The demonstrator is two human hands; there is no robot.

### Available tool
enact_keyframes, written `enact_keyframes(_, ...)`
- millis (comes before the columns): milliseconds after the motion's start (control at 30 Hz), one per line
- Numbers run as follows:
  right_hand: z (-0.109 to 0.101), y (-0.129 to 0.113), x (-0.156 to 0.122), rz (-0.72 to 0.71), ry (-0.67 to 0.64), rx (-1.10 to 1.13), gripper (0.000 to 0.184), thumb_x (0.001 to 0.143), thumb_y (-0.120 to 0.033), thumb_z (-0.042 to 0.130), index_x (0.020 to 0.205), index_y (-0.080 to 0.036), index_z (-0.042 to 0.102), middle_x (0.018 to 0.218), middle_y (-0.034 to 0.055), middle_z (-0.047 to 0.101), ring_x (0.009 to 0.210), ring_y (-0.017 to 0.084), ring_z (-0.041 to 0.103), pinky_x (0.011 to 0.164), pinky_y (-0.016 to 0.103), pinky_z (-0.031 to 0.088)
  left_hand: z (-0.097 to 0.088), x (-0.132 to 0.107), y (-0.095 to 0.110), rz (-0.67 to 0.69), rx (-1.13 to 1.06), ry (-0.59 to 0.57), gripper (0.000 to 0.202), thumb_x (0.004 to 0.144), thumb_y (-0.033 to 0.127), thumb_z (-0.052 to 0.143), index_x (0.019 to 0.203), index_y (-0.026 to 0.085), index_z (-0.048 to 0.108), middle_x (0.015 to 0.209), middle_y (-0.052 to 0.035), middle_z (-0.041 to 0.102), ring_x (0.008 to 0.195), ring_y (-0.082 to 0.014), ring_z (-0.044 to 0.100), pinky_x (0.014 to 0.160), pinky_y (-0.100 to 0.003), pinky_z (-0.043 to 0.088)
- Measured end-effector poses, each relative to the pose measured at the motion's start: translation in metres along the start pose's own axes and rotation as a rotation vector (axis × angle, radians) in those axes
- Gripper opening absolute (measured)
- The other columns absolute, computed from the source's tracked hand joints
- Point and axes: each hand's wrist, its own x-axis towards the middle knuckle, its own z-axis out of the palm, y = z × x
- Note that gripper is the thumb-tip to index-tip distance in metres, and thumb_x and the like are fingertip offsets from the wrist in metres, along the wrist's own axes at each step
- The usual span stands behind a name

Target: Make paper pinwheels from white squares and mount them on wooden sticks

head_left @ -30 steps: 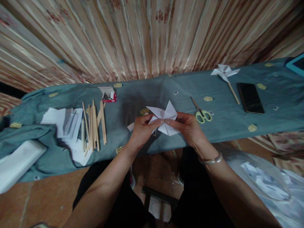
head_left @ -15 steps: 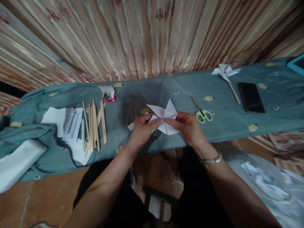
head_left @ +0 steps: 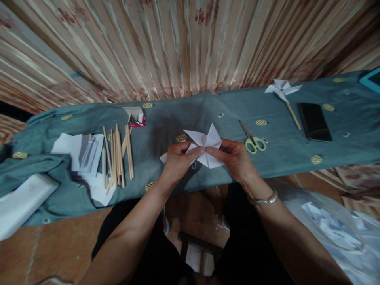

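Note:
Between my two hands is a white paper pinwheel (head_left: 211, 138), its pointed blades spread outward above the cloth. My left hand (head_left: 180, 159) pinches it from the left, with the thumb pressed near the centre. From the other side my right hand (head_left: 236, 158) grips it, thumb also at the centre, so the two thumb tips almost meet. The fingers behind the paper are hidden. A pair of scissors with light green handles (head_left: 253, 143) lies just right of my right hand. Partly behind my left hand is a white paper scrap (head_left: 163, 158).
On the green cloth (head_left: 208, 105) lie several wooden sticks (head_left: 118, 158), paper sheets (head_left: 89, 152) and a small red box of metal pins (head_left: 137, 118). To the right are a finished pinwheel on a stick (head_left: 283, 92) and a black phone (head_left: 314, 122). A plastic bag (head_left: 332, 225) holds paper scraps.
Almost nothing differs. Both hands keep the same grip on the pinwheel, and the things on the cloth stay where they were.

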Motion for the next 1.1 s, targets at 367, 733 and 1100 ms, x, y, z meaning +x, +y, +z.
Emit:
enact_keyframes(367, 0.0003, -0.0018, -0.0002, -0.026, -0.016, 0.022, 0.028, 0.059, -0.039, 0.089, 0.077, -0.022, 0.078, 0.072, -0.0009, 0.076, 0.058, 0.011, 0.063, 0.056, 0.024, 0.05, 0.0004, 0.0025, -0.0032, 0.03, -0.029, 0.0, 0.02, 0.062, 0.033, 0.081, 0.066, 0.016, 0.072, 0.06, 0.0024, 0.065, 0.054, -0.0094, 0.053, 0.053, -0.022, 0.039)
enact_keyframes(733, -0.002, 0.0032, 0.0018, -0.028, -0.02, -0.024, 0.031, 0.059, -0.039, 0.089, 0.082, -0.021, 0.078, 0.078, 0.0011, 0.078, 0.063, 0.014, 0.065, 0.062, 0.028, 0.053, 0.0003, 0.0017, -0.0029, 0.03, -0.091, -0.019, 0.016, 0.06, 0.027, 0.08, 0.07, 0.016, 0.073, 0.07, 0.0004, 0.07, 0.064, -0.0135, 0.061, 0.066, -0.027, 0.048)
enact_keyframes(1100, -0.0004, 0.004, 0.0014, -0.03, -0.011, -0.007, 0.03, 0.058, -0.041, 0.089, 0.077, -0.021, 0.077, 0.074, 0.0005, 0.077, 0.061, 0.013, 0.064, 0.06, 0.026, 0.051, 0.0027, 0.0009, -0.0023, 0.004, -0.126, 0.0, 0.021, 0.056, 0.025, 0.081, 0.075, 0.017, 0.075, 0.071, 0.0008, 0.072, 0.063, -0.0135, 0.062, 0.064, -0.026, 0.049)
